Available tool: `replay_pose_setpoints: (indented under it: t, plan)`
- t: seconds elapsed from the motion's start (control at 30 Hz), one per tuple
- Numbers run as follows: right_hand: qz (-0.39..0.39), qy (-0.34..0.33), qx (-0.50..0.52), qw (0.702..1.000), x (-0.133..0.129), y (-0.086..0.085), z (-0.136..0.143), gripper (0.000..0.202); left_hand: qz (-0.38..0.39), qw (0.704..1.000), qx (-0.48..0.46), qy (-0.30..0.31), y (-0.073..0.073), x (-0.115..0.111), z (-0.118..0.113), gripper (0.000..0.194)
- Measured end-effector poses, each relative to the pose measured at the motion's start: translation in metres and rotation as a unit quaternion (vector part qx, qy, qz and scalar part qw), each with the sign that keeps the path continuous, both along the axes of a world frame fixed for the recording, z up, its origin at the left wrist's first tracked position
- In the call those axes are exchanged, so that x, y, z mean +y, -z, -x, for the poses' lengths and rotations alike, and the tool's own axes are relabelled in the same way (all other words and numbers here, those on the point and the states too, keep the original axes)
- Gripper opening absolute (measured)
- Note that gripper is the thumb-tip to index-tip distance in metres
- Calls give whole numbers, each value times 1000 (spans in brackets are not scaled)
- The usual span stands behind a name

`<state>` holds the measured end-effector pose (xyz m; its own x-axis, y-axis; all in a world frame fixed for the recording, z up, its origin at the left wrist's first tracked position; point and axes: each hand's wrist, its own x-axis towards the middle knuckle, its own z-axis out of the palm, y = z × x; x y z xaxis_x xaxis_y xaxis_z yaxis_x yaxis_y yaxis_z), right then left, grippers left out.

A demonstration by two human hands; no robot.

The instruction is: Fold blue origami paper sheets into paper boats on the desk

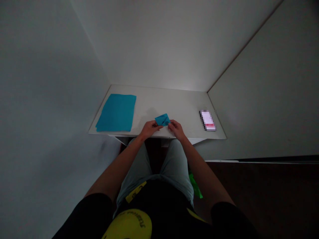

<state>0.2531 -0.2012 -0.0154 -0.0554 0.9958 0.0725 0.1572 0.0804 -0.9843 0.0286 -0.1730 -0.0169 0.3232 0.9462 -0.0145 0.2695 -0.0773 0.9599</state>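
Between my two hands is a small piece of folded blue paper (162, 119), with creases and darker fold lines across its face. My left hand (150, 128) grips its left lower edge, fingers closed on it. At the opposite end, my right hand (176, 128) pinches the right corner between thumb and fingers. Both hands are just above the front part of the white table (174, 99). To the left lies a flat blue sheet or stack of sheets (117, 113) of the same colour; whether it is one or more I cannot tell.
A phone (207, 120) with a lit, blurred screen lies near the table's right end. White walls enclose the table at the back and on both sides. Something bright green (195, 186) shows below, beside my right leg.
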Motion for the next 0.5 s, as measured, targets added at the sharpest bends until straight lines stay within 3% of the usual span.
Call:
replay_pose_setpoints:
  t: [0.17, 0.37, 0.5]
  plan:
    - [10, -17, -16, 1000, -1, 0, 2, 59, 0, 1000, -16, 1, -3, -1, 0, 54]
    - [7, -44, -89, 995, -2, 5, 1, 53, 62, 996, -57, -32, -6, 0, 1, 52]
    - [3, -14, -35, 999, 1, 8, 2, 55, 52, 996, -64, -40, -7, 2, 1, 46]
